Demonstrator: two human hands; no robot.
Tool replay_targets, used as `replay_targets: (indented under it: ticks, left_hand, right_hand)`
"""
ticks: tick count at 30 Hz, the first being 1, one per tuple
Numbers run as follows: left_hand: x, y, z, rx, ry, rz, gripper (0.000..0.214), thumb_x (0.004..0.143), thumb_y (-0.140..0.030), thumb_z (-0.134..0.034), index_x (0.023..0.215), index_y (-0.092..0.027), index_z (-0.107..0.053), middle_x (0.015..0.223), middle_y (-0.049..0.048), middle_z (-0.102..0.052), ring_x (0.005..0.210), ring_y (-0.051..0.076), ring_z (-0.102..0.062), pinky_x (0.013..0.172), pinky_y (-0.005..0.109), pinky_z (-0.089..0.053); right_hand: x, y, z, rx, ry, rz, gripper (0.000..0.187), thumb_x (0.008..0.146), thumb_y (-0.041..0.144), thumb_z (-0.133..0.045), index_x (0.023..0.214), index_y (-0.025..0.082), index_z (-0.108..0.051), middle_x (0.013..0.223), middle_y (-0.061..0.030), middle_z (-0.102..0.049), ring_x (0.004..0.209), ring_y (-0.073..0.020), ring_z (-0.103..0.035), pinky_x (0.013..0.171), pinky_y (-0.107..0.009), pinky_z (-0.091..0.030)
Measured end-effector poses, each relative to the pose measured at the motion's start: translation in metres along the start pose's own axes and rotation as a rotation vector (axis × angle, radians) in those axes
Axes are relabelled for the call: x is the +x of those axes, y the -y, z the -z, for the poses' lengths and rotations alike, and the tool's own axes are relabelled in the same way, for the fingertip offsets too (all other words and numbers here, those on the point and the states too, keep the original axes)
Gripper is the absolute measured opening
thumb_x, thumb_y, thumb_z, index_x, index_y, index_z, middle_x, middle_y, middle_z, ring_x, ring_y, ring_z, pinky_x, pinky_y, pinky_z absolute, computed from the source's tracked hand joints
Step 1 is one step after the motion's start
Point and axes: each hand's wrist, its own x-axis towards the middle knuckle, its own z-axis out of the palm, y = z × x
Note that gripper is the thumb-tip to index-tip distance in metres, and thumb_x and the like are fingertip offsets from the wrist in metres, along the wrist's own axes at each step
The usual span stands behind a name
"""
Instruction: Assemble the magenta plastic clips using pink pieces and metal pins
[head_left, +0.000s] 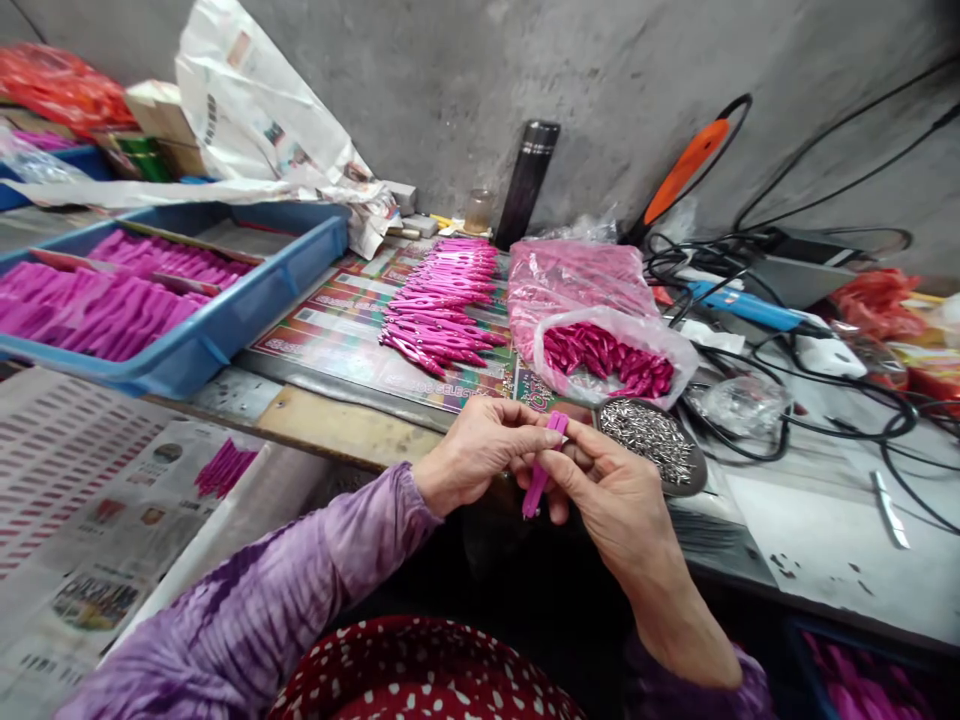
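Just off the table's front edge, a slim, flat pink plastic piece [535,485] is held between both hands, tilted, with a small shiny spot at its lower end. My left hand [487,445] is closed, with thumb and fingers pinching its upper part. My right hand [611,485] is closed on it too, thumb laid along its side, other fingertips partly hidden behind. Close to my right hand lies a dark dish of small metal pins [649,440]. Beyond it, a plastic bag [619,345] is open, showing glossy magenta pieces. A row of similar pink pieces [442,300] lies on the table.
A blue tray [292,265] filled with pink pieces stands at the left. At the back are a black cylinder [529,180] and an orange-handled tool [686,170]. Tangled black cables [832,400], a blue tool [742,303] and a white pen-like item [890,510] occupy the right.
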Motion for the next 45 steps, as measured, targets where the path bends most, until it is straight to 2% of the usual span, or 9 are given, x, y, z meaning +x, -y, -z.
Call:
replay_targets:
  ticks: [11,17,23,27,33,40,45]
  left_hand:
    - [-0.002,0.0,0.004,-0.041,0.023,0.048,0.052,0.049,-0.045,-0.094,0.074,-0.009,-0.066,0.056,-0.0011,-0.06,0.042,0.007,-0.053,0.041,0.019,-0.044]
    - [-0.003,0.001,0.006,-0.073,0.031,0.053,0.047,0.053,-0.041,-0.094,0.073,-0.011,-0.064,0.058,-0.0013,-0.061,0.044,0.007,-0.055,0.044,0.019,-0.046]
    - [-0.005,0.003,0.011,-0.138,0.043,0.034,0.049,0.053,-0.043,-0.095,0.072,-0.011,-0.062,0.065,0.0009,-0.066,0.044,0.006,-0.054,0.043,0.019,-0.046]
    - [-0.007,0.004,0.01,-0.126,0.015,0.015,0.051,0.051,-0.045,-0.095,0.071,-0.012,-0.061,0.063,0.0002,-0.065,0.043,0.007,-0.055,0.043,0.019,-0.046]
    - [-0.009,0.005,0.006,-0.118,-0.021,-0.021,0.05,0.052,-0.043,-0.095,0.071,-0.012,-0.061,0.06,-0.0009,-0.063,0.043,0.008,-0.056,0.043,0.019,-0.046]
    - [-0.013,0.003,0.006,-0.136,0.004,-0.013,0.051,0.051,-0.045,-0.094,0.07,-0.012,-0.061,0.057,-0.0008,-0.064,0.04,0.007,-0.054,0.038,0.017,-0.045]
    - [-0.013,0.0,0.005,-0.142,-0.01,-0.001,0.053,0.047,-0.046,-0.096,0.068,-0.011,-0.061,0.055,-0.0008,-0.064,0.039,0.007,-0.054,0.037,0.016,-0.046]
  right_hand:
    - [-0.001,0.0,-0.004,0.031,0.015,-0.025,0.038,0.087,0.044,-0.075,0.113,0.017,-0.068,0.071,-0.0019,-0.07,0.046,-0.0113,-0.058,0.037,-0.017,-0.044]
    - [-0.004,0.001,-0.007,0.027,-0.086,-0.041,0.046,0.083,0.043,-0.078,0.119,0.017,-0.068,0.068,0.0001,-0.068,0.04,-0.009,-0.051,0.034,-0.017,-0.041]
    - [-0.026,0.006,-0.009,-0.116,-0.159,-0.078,0.05,0.082,0.043,-0.077,0.124,0.017,-0.067,0.057,0.0047,-0.058,0.039,-0.0081,-0.042,0.033,-0.017,-0.037]
    - [-0.042,0.009,-0.014,-0.193,-0.158,-0.019,0.046,0.086,0.043,-0.073,0.125,0.019,-0.065,0.06,0.0049,-0.057,0.042,-0.009,-0.044,0.036,-0.017,-0.041]
    - [-0.047,0.006,-0.022,-0.344,-0.153,0.11,0.037,0.09,0.038,-0.069,0.123,0.021,-0.064,0.058,0.0064,-0.05,0.045,-0.0107,-0.046,0.041,-0.02,-0.041]
    - [-0.053,-0.004,-0.019,-0.141,-0.111,-0.063,0.043,0.09,0.045,-0.07,0.122,0.021,-0.057,0.062,0.0057,-0.056,0.042,-0.0101,-0.047,0.038,-0.019,-0.042]
    - [-0.053,0.001,-0.014,-0.155,-0.178,-0.059,0.043,0.088,0.045,-0.072,0.119,0.02,-0.06,0.056,0.0085,-0.049,0.041,-0.0093,-0.047,0.037,-0.017,-0.041]
